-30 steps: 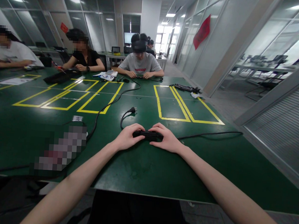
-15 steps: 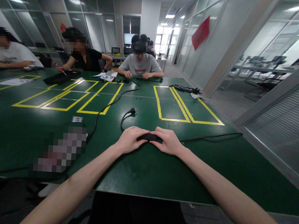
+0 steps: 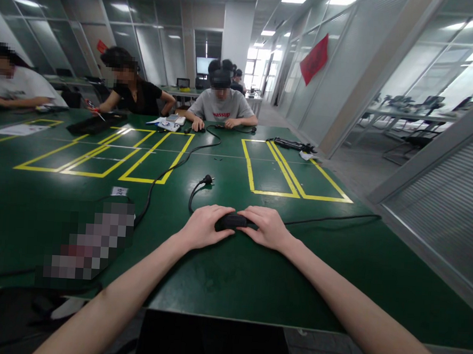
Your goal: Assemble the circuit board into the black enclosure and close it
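A black power adapter [image 3: 234, 221] lies between my hands, low over the table's near half. My left hand [image 3: 206, 226] is wrapped round its left end, thumb on the near side and fingers on the far side. My right hand [image 3: 266, 228] grips its right end, where the cord joins; the palm hides part of it. From behind my left hand a short cord curves up to a black plug [image 3: 207, 180] with metal prongs. A thin black cable [image 3: 334, 219] runs off to the right from my right hand.
Left of my arm lies a blurred-out object [image 3: 92, 243] near a small white label [image 3: 119, 192]. A long black cable [image 3: 150, 193] crosses the green table [image 3: 229, 299]. Yellow tape rectangles [image 3: 273, 194] mark its surface. A folded black stand [image 3: 292, 144] lies far right. Several people sit opposite.
The view has tipped slightly, so the table sits lower. My left thumb and fingers have spread a little and more of the adapter shows. Across the table a person's hand has moved onto a black object.
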`<state>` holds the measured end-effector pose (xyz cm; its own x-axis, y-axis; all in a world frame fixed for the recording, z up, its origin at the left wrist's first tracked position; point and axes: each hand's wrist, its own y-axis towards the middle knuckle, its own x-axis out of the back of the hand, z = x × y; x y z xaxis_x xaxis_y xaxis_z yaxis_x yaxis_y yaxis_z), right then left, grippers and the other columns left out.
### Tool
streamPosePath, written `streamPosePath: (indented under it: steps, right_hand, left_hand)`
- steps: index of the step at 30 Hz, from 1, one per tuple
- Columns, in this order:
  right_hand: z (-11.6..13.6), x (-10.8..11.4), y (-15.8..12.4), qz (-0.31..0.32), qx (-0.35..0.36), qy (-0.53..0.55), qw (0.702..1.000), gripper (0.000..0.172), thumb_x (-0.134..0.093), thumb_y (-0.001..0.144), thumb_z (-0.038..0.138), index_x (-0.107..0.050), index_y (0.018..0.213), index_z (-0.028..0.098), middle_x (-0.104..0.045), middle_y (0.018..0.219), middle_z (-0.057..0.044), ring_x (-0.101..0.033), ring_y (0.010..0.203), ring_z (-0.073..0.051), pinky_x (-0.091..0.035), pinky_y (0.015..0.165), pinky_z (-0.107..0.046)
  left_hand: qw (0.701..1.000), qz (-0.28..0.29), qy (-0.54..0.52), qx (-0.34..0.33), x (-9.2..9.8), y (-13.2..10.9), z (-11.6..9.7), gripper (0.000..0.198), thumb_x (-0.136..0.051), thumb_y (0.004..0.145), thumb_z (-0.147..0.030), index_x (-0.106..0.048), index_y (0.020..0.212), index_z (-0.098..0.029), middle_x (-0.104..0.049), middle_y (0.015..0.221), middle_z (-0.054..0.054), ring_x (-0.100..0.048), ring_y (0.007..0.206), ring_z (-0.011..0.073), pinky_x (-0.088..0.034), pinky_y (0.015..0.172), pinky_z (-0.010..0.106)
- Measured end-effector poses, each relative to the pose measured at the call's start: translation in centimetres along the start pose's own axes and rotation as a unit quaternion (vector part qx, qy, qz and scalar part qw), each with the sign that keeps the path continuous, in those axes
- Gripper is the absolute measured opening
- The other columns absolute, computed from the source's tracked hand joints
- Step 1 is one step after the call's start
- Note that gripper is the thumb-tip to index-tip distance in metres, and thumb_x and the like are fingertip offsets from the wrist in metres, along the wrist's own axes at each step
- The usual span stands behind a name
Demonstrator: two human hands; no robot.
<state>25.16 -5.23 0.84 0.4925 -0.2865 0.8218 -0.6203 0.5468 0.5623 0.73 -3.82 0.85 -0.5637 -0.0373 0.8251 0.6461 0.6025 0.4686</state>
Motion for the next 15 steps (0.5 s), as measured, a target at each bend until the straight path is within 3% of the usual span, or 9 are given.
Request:
streamPosePath:
  steps: [2,7,15]
  right_hand:
    - [0.05,-0.01,-0.06,0.002,0.004,-0.008,1.0,0.027,-0.059,0.1,0.04,-0.069,0.109,0.017,-0.073,0.091,-0.011,-0.07,0.079,-0.023,-0.053,0.07,-0.033]
    - [0.12,0.26,0.27,0.055,-0.031,0.042,0.997,0.024,-0.067,0.095,0.037,-0.069,0.111,0.02,-0.074,0.097,-0.009,-0.071,0.086,-0.023,-0.053,0.072,-0.033]
    - [0.06,0.57,0.4,0.102,-0.044,0.042,0.993,0.01,-0.069,0.09,0.026,-0.073,0.097,0.019,-0.074,0.085,-0.007,-0.068,0.078,-0.022,-0.05,0.07,-0.032]
  left_hand:
    - [1.0,0.019,0.02,0.005,-0.01,0.12,-0.03,0.044,-0.071,0.09,-0.036,-0.064,0.13,-0.021,-0.075,0.118,0.009,-0.071,0.102,0.025,-0.055,0.091,0.037]
    - [0.997,0.047,0.053,-0.005,0.27,0.48,-0.11,0.025,-0.067,0.094,-0.035,-0.071,0.113,-0.02,-0.074,0.093,0.007,-0.068,0.09,0.0242,-0.051,0.087,0.037]
    - [0.998,0.042,0.05,-0.006,0.32,0.34,-0.79,0.032,-0.067,0.093,-0.04,-0.07,0.118,-0.021,-0.072,0.092,0.007,-0.067,0.087,0.0233,-0.051,0.083,0.035]
